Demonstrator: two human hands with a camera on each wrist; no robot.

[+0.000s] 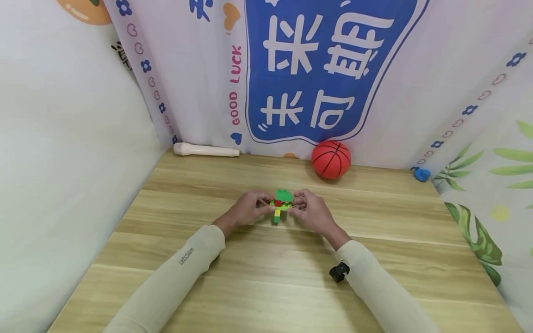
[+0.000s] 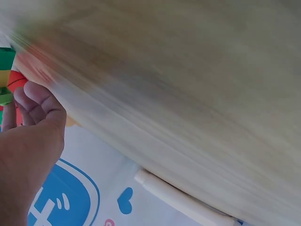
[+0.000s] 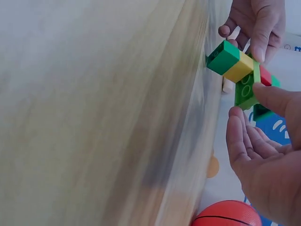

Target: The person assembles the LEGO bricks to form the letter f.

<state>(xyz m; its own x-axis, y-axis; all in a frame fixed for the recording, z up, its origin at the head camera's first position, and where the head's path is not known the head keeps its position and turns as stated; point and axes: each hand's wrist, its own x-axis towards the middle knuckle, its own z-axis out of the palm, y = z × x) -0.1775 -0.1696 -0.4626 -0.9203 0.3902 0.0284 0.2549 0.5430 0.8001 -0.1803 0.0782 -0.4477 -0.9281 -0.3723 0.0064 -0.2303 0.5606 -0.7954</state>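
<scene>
A small model of toy building blocks is held up between both hands over the middle of the table. A curved green block tops it, with a red block below on a light green studded piece. Underneath, a yellow block and a dark green block form a short stem. My left hand pinches the left end of the light green piece. My right hand grips the opposite end, its thumb pressed on the light green piece. The left wrist view catches only the model's edge.
Along the back of the wooden table lie a white toy microphone and a red basketball. A small blue object sits at the back right corner. Printed cloth hangs behind the table.
</scene>
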